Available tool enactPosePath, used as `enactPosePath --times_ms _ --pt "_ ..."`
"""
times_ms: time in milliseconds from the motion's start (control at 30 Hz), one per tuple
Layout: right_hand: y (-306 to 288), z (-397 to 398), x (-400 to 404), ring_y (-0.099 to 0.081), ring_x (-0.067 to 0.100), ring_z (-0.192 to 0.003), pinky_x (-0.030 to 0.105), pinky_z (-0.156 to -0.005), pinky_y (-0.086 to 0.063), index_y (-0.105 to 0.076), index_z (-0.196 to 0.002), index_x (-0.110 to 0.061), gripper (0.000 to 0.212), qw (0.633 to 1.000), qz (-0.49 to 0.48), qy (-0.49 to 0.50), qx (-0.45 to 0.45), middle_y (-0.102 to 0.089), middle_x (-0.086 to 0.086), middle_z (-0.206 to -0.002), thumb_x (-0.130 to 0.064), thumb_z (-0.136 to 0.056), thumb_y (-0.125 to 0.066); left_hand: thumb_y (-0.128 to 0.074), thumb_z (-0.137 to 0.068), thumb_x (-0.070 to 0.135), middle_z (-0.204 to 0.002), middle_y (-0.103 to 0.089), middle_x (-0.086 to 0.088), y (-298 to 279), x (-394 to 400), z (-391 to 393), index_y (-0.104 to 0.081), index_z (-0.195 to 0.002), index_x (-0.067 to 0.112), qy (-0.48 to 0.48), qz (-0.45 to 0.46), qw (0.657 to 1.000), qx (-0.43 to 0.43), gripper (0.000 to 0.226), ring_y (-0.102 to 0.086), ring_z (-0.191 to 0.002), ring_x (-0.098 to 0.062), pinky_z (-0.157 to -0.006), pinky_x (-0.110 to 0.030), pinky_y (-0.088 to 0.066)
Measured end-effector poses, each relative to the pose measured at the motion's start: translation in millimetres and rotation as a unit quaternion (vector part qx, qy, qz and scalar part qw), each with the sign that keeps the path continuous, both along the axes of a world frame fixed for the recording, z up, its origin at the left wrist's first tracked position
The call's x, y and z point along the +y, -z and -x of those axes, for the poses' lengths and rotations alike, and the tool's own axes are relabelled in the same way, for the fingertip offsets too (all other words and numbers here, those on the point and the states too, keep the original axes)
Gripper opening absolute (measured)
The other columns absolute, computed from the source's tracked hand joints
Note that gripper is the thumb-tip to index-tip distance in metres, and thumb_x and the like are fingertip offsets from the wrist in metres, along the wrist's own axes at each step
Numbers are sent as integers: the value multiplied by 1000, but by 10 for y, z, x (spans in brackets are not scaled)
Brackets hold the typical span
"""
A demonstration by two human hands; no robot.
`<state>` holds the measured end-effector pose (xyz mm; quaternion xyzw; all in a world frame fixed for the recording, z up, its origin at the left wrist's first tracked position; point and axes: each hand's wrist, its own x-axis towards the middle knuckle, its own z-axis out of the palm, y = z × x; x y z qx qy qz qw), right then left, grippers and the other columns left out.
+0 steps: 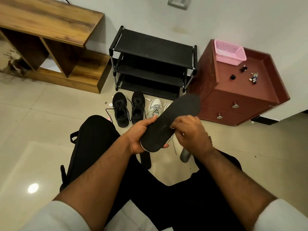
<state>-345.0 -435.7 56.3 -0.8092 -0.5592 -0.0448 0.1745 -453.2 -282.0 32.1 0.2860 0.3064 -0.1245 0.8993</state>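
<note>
Biggest thing first: a wooden shelf unit (50, 39) far beyond my left hand, its left end cut off by the frame. Beyond my right hand stands a red-brown drawer cabinet (241, 97), and between the two, straight ahead of both hands, a black shoe rack (153, 47). A black bag (93, 142) lies just left of my left forearm, partly hidden under it.

Now the black insole (173, 120): it's up in the air between my hands, toe end pointing away towards the cabinet. My left hand (140, 135) grips the heel end, thumb along the near edge, fingers wrapped underneath. My right hand (191, 132) has its fingers curled onto the insole's right edge, pinching it; the fingertips themselves are hard to see.

Just beyond my left hand sits a pair of black sneakers (128, 109). A white sneaker (155, 106) beside them is half covered by the insole. A pink basket (230, 52) sits on the cabinet. Under my hands, a second insole (145, 160) lies on the floor, mostly hidden.
</note>
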Motion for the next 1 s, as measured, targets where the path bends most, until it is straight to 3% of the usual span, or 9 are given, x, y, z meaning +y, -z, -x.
enactPosePath --times_ms 200,400,467,600,700,767,833,900,1000 --pt "60 420 178 -62 18 -87 31 -82 -46 -72 -93 -10 23 988 12 -149 26 -68 5 -93 -17 -89 -51 -51 -94 46 -83 -64 -11 -11 -19 51 -70 -95 9 22 27 999 4 42 -61 -76 -23 -74 -36 -46" --pt "-104 -169 156 -67 25 -77 37 -69 -52 -73 -89 -8 19 999 35 -21 -33 -71 7 -85 -8 -83 -55 -41 -99 44 -113 -64 -20 34 -26 51 -58 -130 9 8 23 999 -36 50 -62 -92 -33 -73 -41 -48" --pt "-98 -117 156 -67 26 -78 38 -69 -52 -73 -91 -7 16 999 27 -9 -26 -71 8 -86 -5 -81 -61 -41 -99 43 -108 -66 -20 44 -24 58 -63 -122 9 4 24 999 -36 47 -61 -91 -32 -73 -40 -47" --pt "36 408 160 -64 19 -84 33 -75 -51 -72 -94 -8 28 994 4 -103 33 -69 7 -90 -18 -90 -47 -45 -97 42 -87 -67 -13 41 -25 35 -67 -101 8 -29 47 998 -26 40 -63 -77 -24 -72 -34 -49" --pt "153 713 92 -61 19 -83 32 -73 -48 -71 -95 -9 25 989 15 -130 70 -67 6 -89 -18 -92 -48 -48 -96 41 -91 -67 -15 70 -14 16 -65 -108 2 -39 50 998 -19 45 -65 -80 -25 -72 -31 -55" --pt "174 614 90 -61 19 -81 31 -72 -48 -71 -96 -8 23 991 -3 -111 75 -67 6 -88 -17 -91 -50 -48 -96 41 -100 -66 -14 63 -35 13 -61 -122 7 -35 52 997 -43 45 -64 -86 -24 -76 -34 -52" --pt "132 395 143 -63 20 -79 33 -72 -52 -71 -95 -7 27 996 -15 -63 61 -68 8 -87 -19 -91 -47 -44 -98 38 -111 -65 -12 83 -56 -1 -55 -137 25 -40 43 995 -85 43 -61 -89 -24 -78 -37 -48" --pt "66 145 214 -63 21 -77 40 -70 -54 -71 -94 -7 30 998 -23 10 52 -67 9 -84 -19 -91 -43 -38 -100 36 -114 -65 -12 105 -88 1 -47 -141 40 -30 16 992 -124 43 -61 -88 -26 -74 -40 -47" --pt "21 -13 299 -60 21 -76 42 -70 -54 -71 -95 -7 18 994 -33 73 72 -64 9 -83 -8 -89 -53 -35 -93 33 -117 -66 -12 134 -131 19 -45 -141 43 -35 8 987 -158 50 -64 -93 -30 -83 -47 -49"
